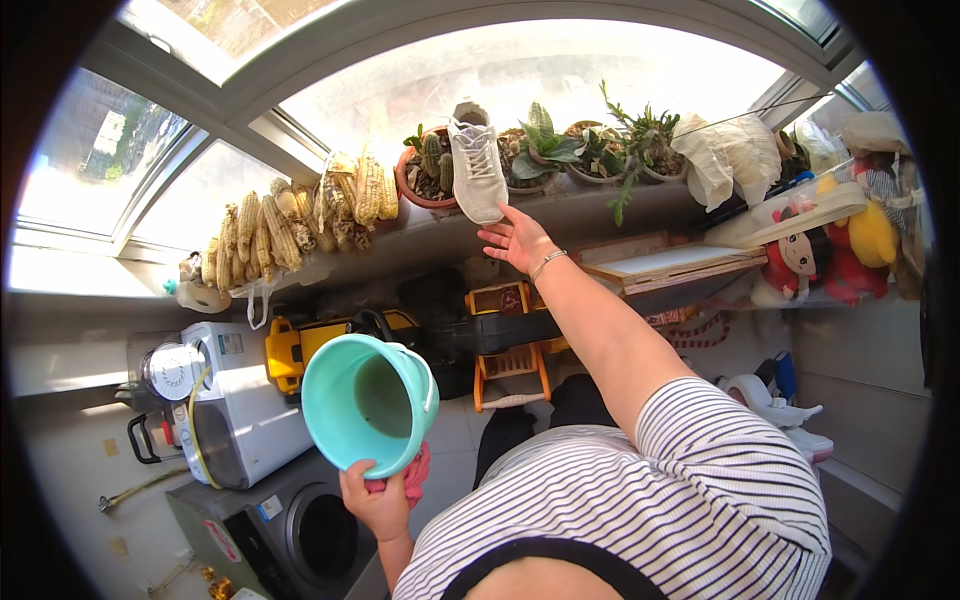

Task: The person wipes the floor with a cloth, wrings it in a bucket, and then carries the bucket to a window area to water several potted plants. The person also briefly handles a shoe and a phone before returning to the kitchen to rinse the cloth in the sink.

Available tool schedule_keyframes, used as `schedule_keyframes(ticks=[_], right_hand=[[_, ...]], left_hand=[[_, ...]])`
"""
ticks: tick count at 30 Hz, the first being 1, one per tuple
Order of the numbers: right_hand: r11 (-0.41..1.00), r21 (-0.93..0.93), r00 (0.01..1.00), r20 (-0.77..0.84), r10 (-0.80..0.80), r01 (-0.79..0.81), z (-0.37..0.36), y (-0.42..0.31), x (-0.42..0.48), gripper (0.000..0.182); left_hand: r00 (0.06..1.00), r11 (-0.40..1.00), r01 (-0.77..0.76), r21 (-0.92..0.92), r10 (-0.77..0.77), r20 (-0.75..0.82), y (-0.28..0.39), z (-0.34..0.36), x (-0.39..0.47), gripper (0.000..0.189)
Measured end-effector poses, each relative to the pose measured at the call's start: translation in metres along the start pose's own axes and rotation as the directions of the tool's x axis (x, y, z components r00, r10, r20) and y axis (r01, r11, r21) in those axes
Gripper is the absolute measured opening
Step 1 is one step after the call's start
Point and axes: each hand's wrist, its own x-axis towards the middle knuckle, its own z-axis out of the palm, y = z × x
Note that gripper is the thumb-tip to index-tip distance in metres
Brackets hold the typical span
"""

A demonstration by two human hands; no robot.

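Observation:
My left hand [376, 501] grips the rim of a turquoise plastic bucket [330, 401], thumb over the edge. Murky water [384, 396] lies inside the tilted bucket. A pink cloth [417, 475] shows between this hand and the bucket's outer wall; whether the fingers hold it is unclear. Up at the window ledge, my right hand [519, 238] reaches out with its fingers spread. Its fingertips are at the toe of a pale lace-up sneaker [477, 166], seemingly touching it. The sneaker leans among the potted plants, toe towards me.
Dried corn cobs [262, 234] line the ledge left of a potted cactus [431, 161]; potted succulents [541, 146] stand right of the sneaker. Below are a yellow-and-black toy vehicle [517, 330], a white twin-tub washer [251, 397] and a grey front-loading washer [277, 525]. A wooden frame [675, 266] juts out at right.

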Motion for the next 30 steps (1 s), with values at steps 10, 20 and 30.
schedule_keyframes(ticks=[10, 20, 30], right_hand=[[0.818, -0.482, 0.921, 0.365, -0.137, 0.313, 0.024, -0.008, -0.124, 0.045], [-0.273, -0.504, 0.449, 0.860, -0.242, 0.819, 0.018, -0.038, -0.233, 0.074], [-0.309, -0.516, 0.350, 0.816, -0.459, 0.799, -0.026, -0.085, -0.239, 0.034]], left_hand=[[0.987, 0.986, -0.144, -0.078, 0.150, 0.065, 0.046, 0.024, 0.023, 0.035], [0.934, 0.955, -0.234, -0.183, 0.273, 0.229, 0.107, 0.072, 0.056, 0.034], [0.853, 0.931, -0.206, -0.301, 0.321, 0.411, 0.153, 0.130, 0.074, 0.048]])
